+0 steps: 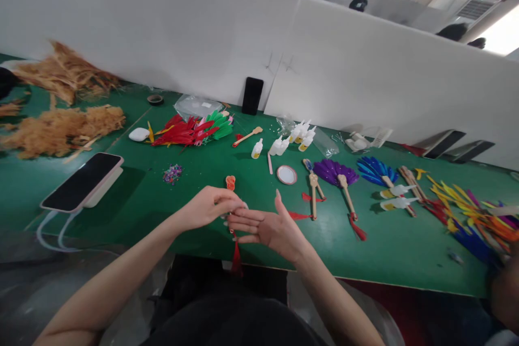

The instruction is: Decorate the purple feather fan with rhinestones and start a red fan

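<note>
My left hand point(211, 206) is closed in a pinch on a small wooden fan stick point(231, 183) with a red tassel point(236, 259) hanging below the table's front edge. My right hand point(265, 225) lies palm up beside it, fingers stretched out and together, touching the left fingertips and the stick. Both hands hover over the front of the green table point(162, 216).
Red and green feathers point(190, 130), small glue bottles point(290, 140), a round lid point(286, 174), beads point(173, 173), purple point(336, 173) and blue point(375, 170) feather fans, colourful feathers point(474, 211) at right, a phone point(83, 181) at left, straw-like fibre point(60, 124), a white partition behind.
</note>
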The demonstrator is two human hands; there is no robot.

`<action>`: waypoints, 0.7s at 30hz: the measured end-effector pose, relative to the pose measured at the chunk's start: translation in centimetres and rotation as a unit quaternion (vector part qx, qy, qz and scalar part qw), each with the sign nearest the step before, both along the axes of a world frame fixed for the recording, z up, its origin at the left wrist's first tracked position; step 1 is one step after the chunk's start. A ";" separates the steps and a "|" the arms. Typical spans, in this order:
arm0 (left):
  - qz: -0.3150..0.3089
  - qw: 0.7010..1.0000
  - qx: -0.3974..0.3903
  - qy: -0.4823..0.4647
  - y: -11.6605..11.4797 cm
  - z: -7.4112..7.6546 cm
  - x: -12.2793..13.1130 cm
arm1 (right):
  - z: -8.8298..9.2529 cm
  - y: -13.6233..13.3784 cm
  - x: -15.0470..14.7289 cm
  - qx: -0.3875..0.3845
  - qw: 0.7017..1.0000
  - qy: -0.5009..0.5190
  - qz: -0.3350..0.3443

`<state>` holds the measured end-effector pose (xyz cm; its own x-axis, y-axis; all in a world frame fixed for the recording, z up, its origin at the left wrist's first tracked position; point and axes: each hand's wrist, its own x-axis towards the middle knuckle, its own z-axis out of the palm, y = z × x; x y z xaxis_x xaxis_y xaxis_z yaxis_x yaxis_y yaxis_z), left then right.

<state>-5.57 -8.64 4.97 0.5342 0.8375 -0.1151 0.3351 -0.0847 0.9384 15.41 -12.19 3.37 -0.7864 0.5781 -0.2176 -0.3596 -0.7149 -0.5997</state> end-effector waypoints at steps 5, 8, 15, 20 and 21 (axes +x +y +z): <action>0.042 0.998 0.040 0.012 -0.6 -0.2 -0.6 | 0.0 0.5 0.3 -0.036 0.999 0.033 -0.010; 0.043 0.991 0.106 0.063 -1.5 -0.6 0.3 | 0.1 0.4 -0.1 -0.041 0.998 0.032 -0.019; 0.052 0.992 0.110 0.045 -1.7 -1.2 1.3 | -0.1 0.1 -0.1 -0.049 0.998 0.027 -0.027; 0.023 0.999 0.040 0.014 -1.1 -0.8 0.8 | -0.1 0.1 0.3 -0.052 0.998 0.031 -0.007; 0.017 0.999 0.028 0.009 -1.1 -0.7 0.7 | -0.1 0.1 0.4 -0.054 0.998 0.028 -0.006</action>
<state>-4.88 -9.71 4.29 0.5041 0.8602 -0.0775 0.3551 -0.1246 0.9265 15.78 -12.05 3.31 -0.7925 0.5629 -0.2348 -0.3996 -0.7700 -0.4974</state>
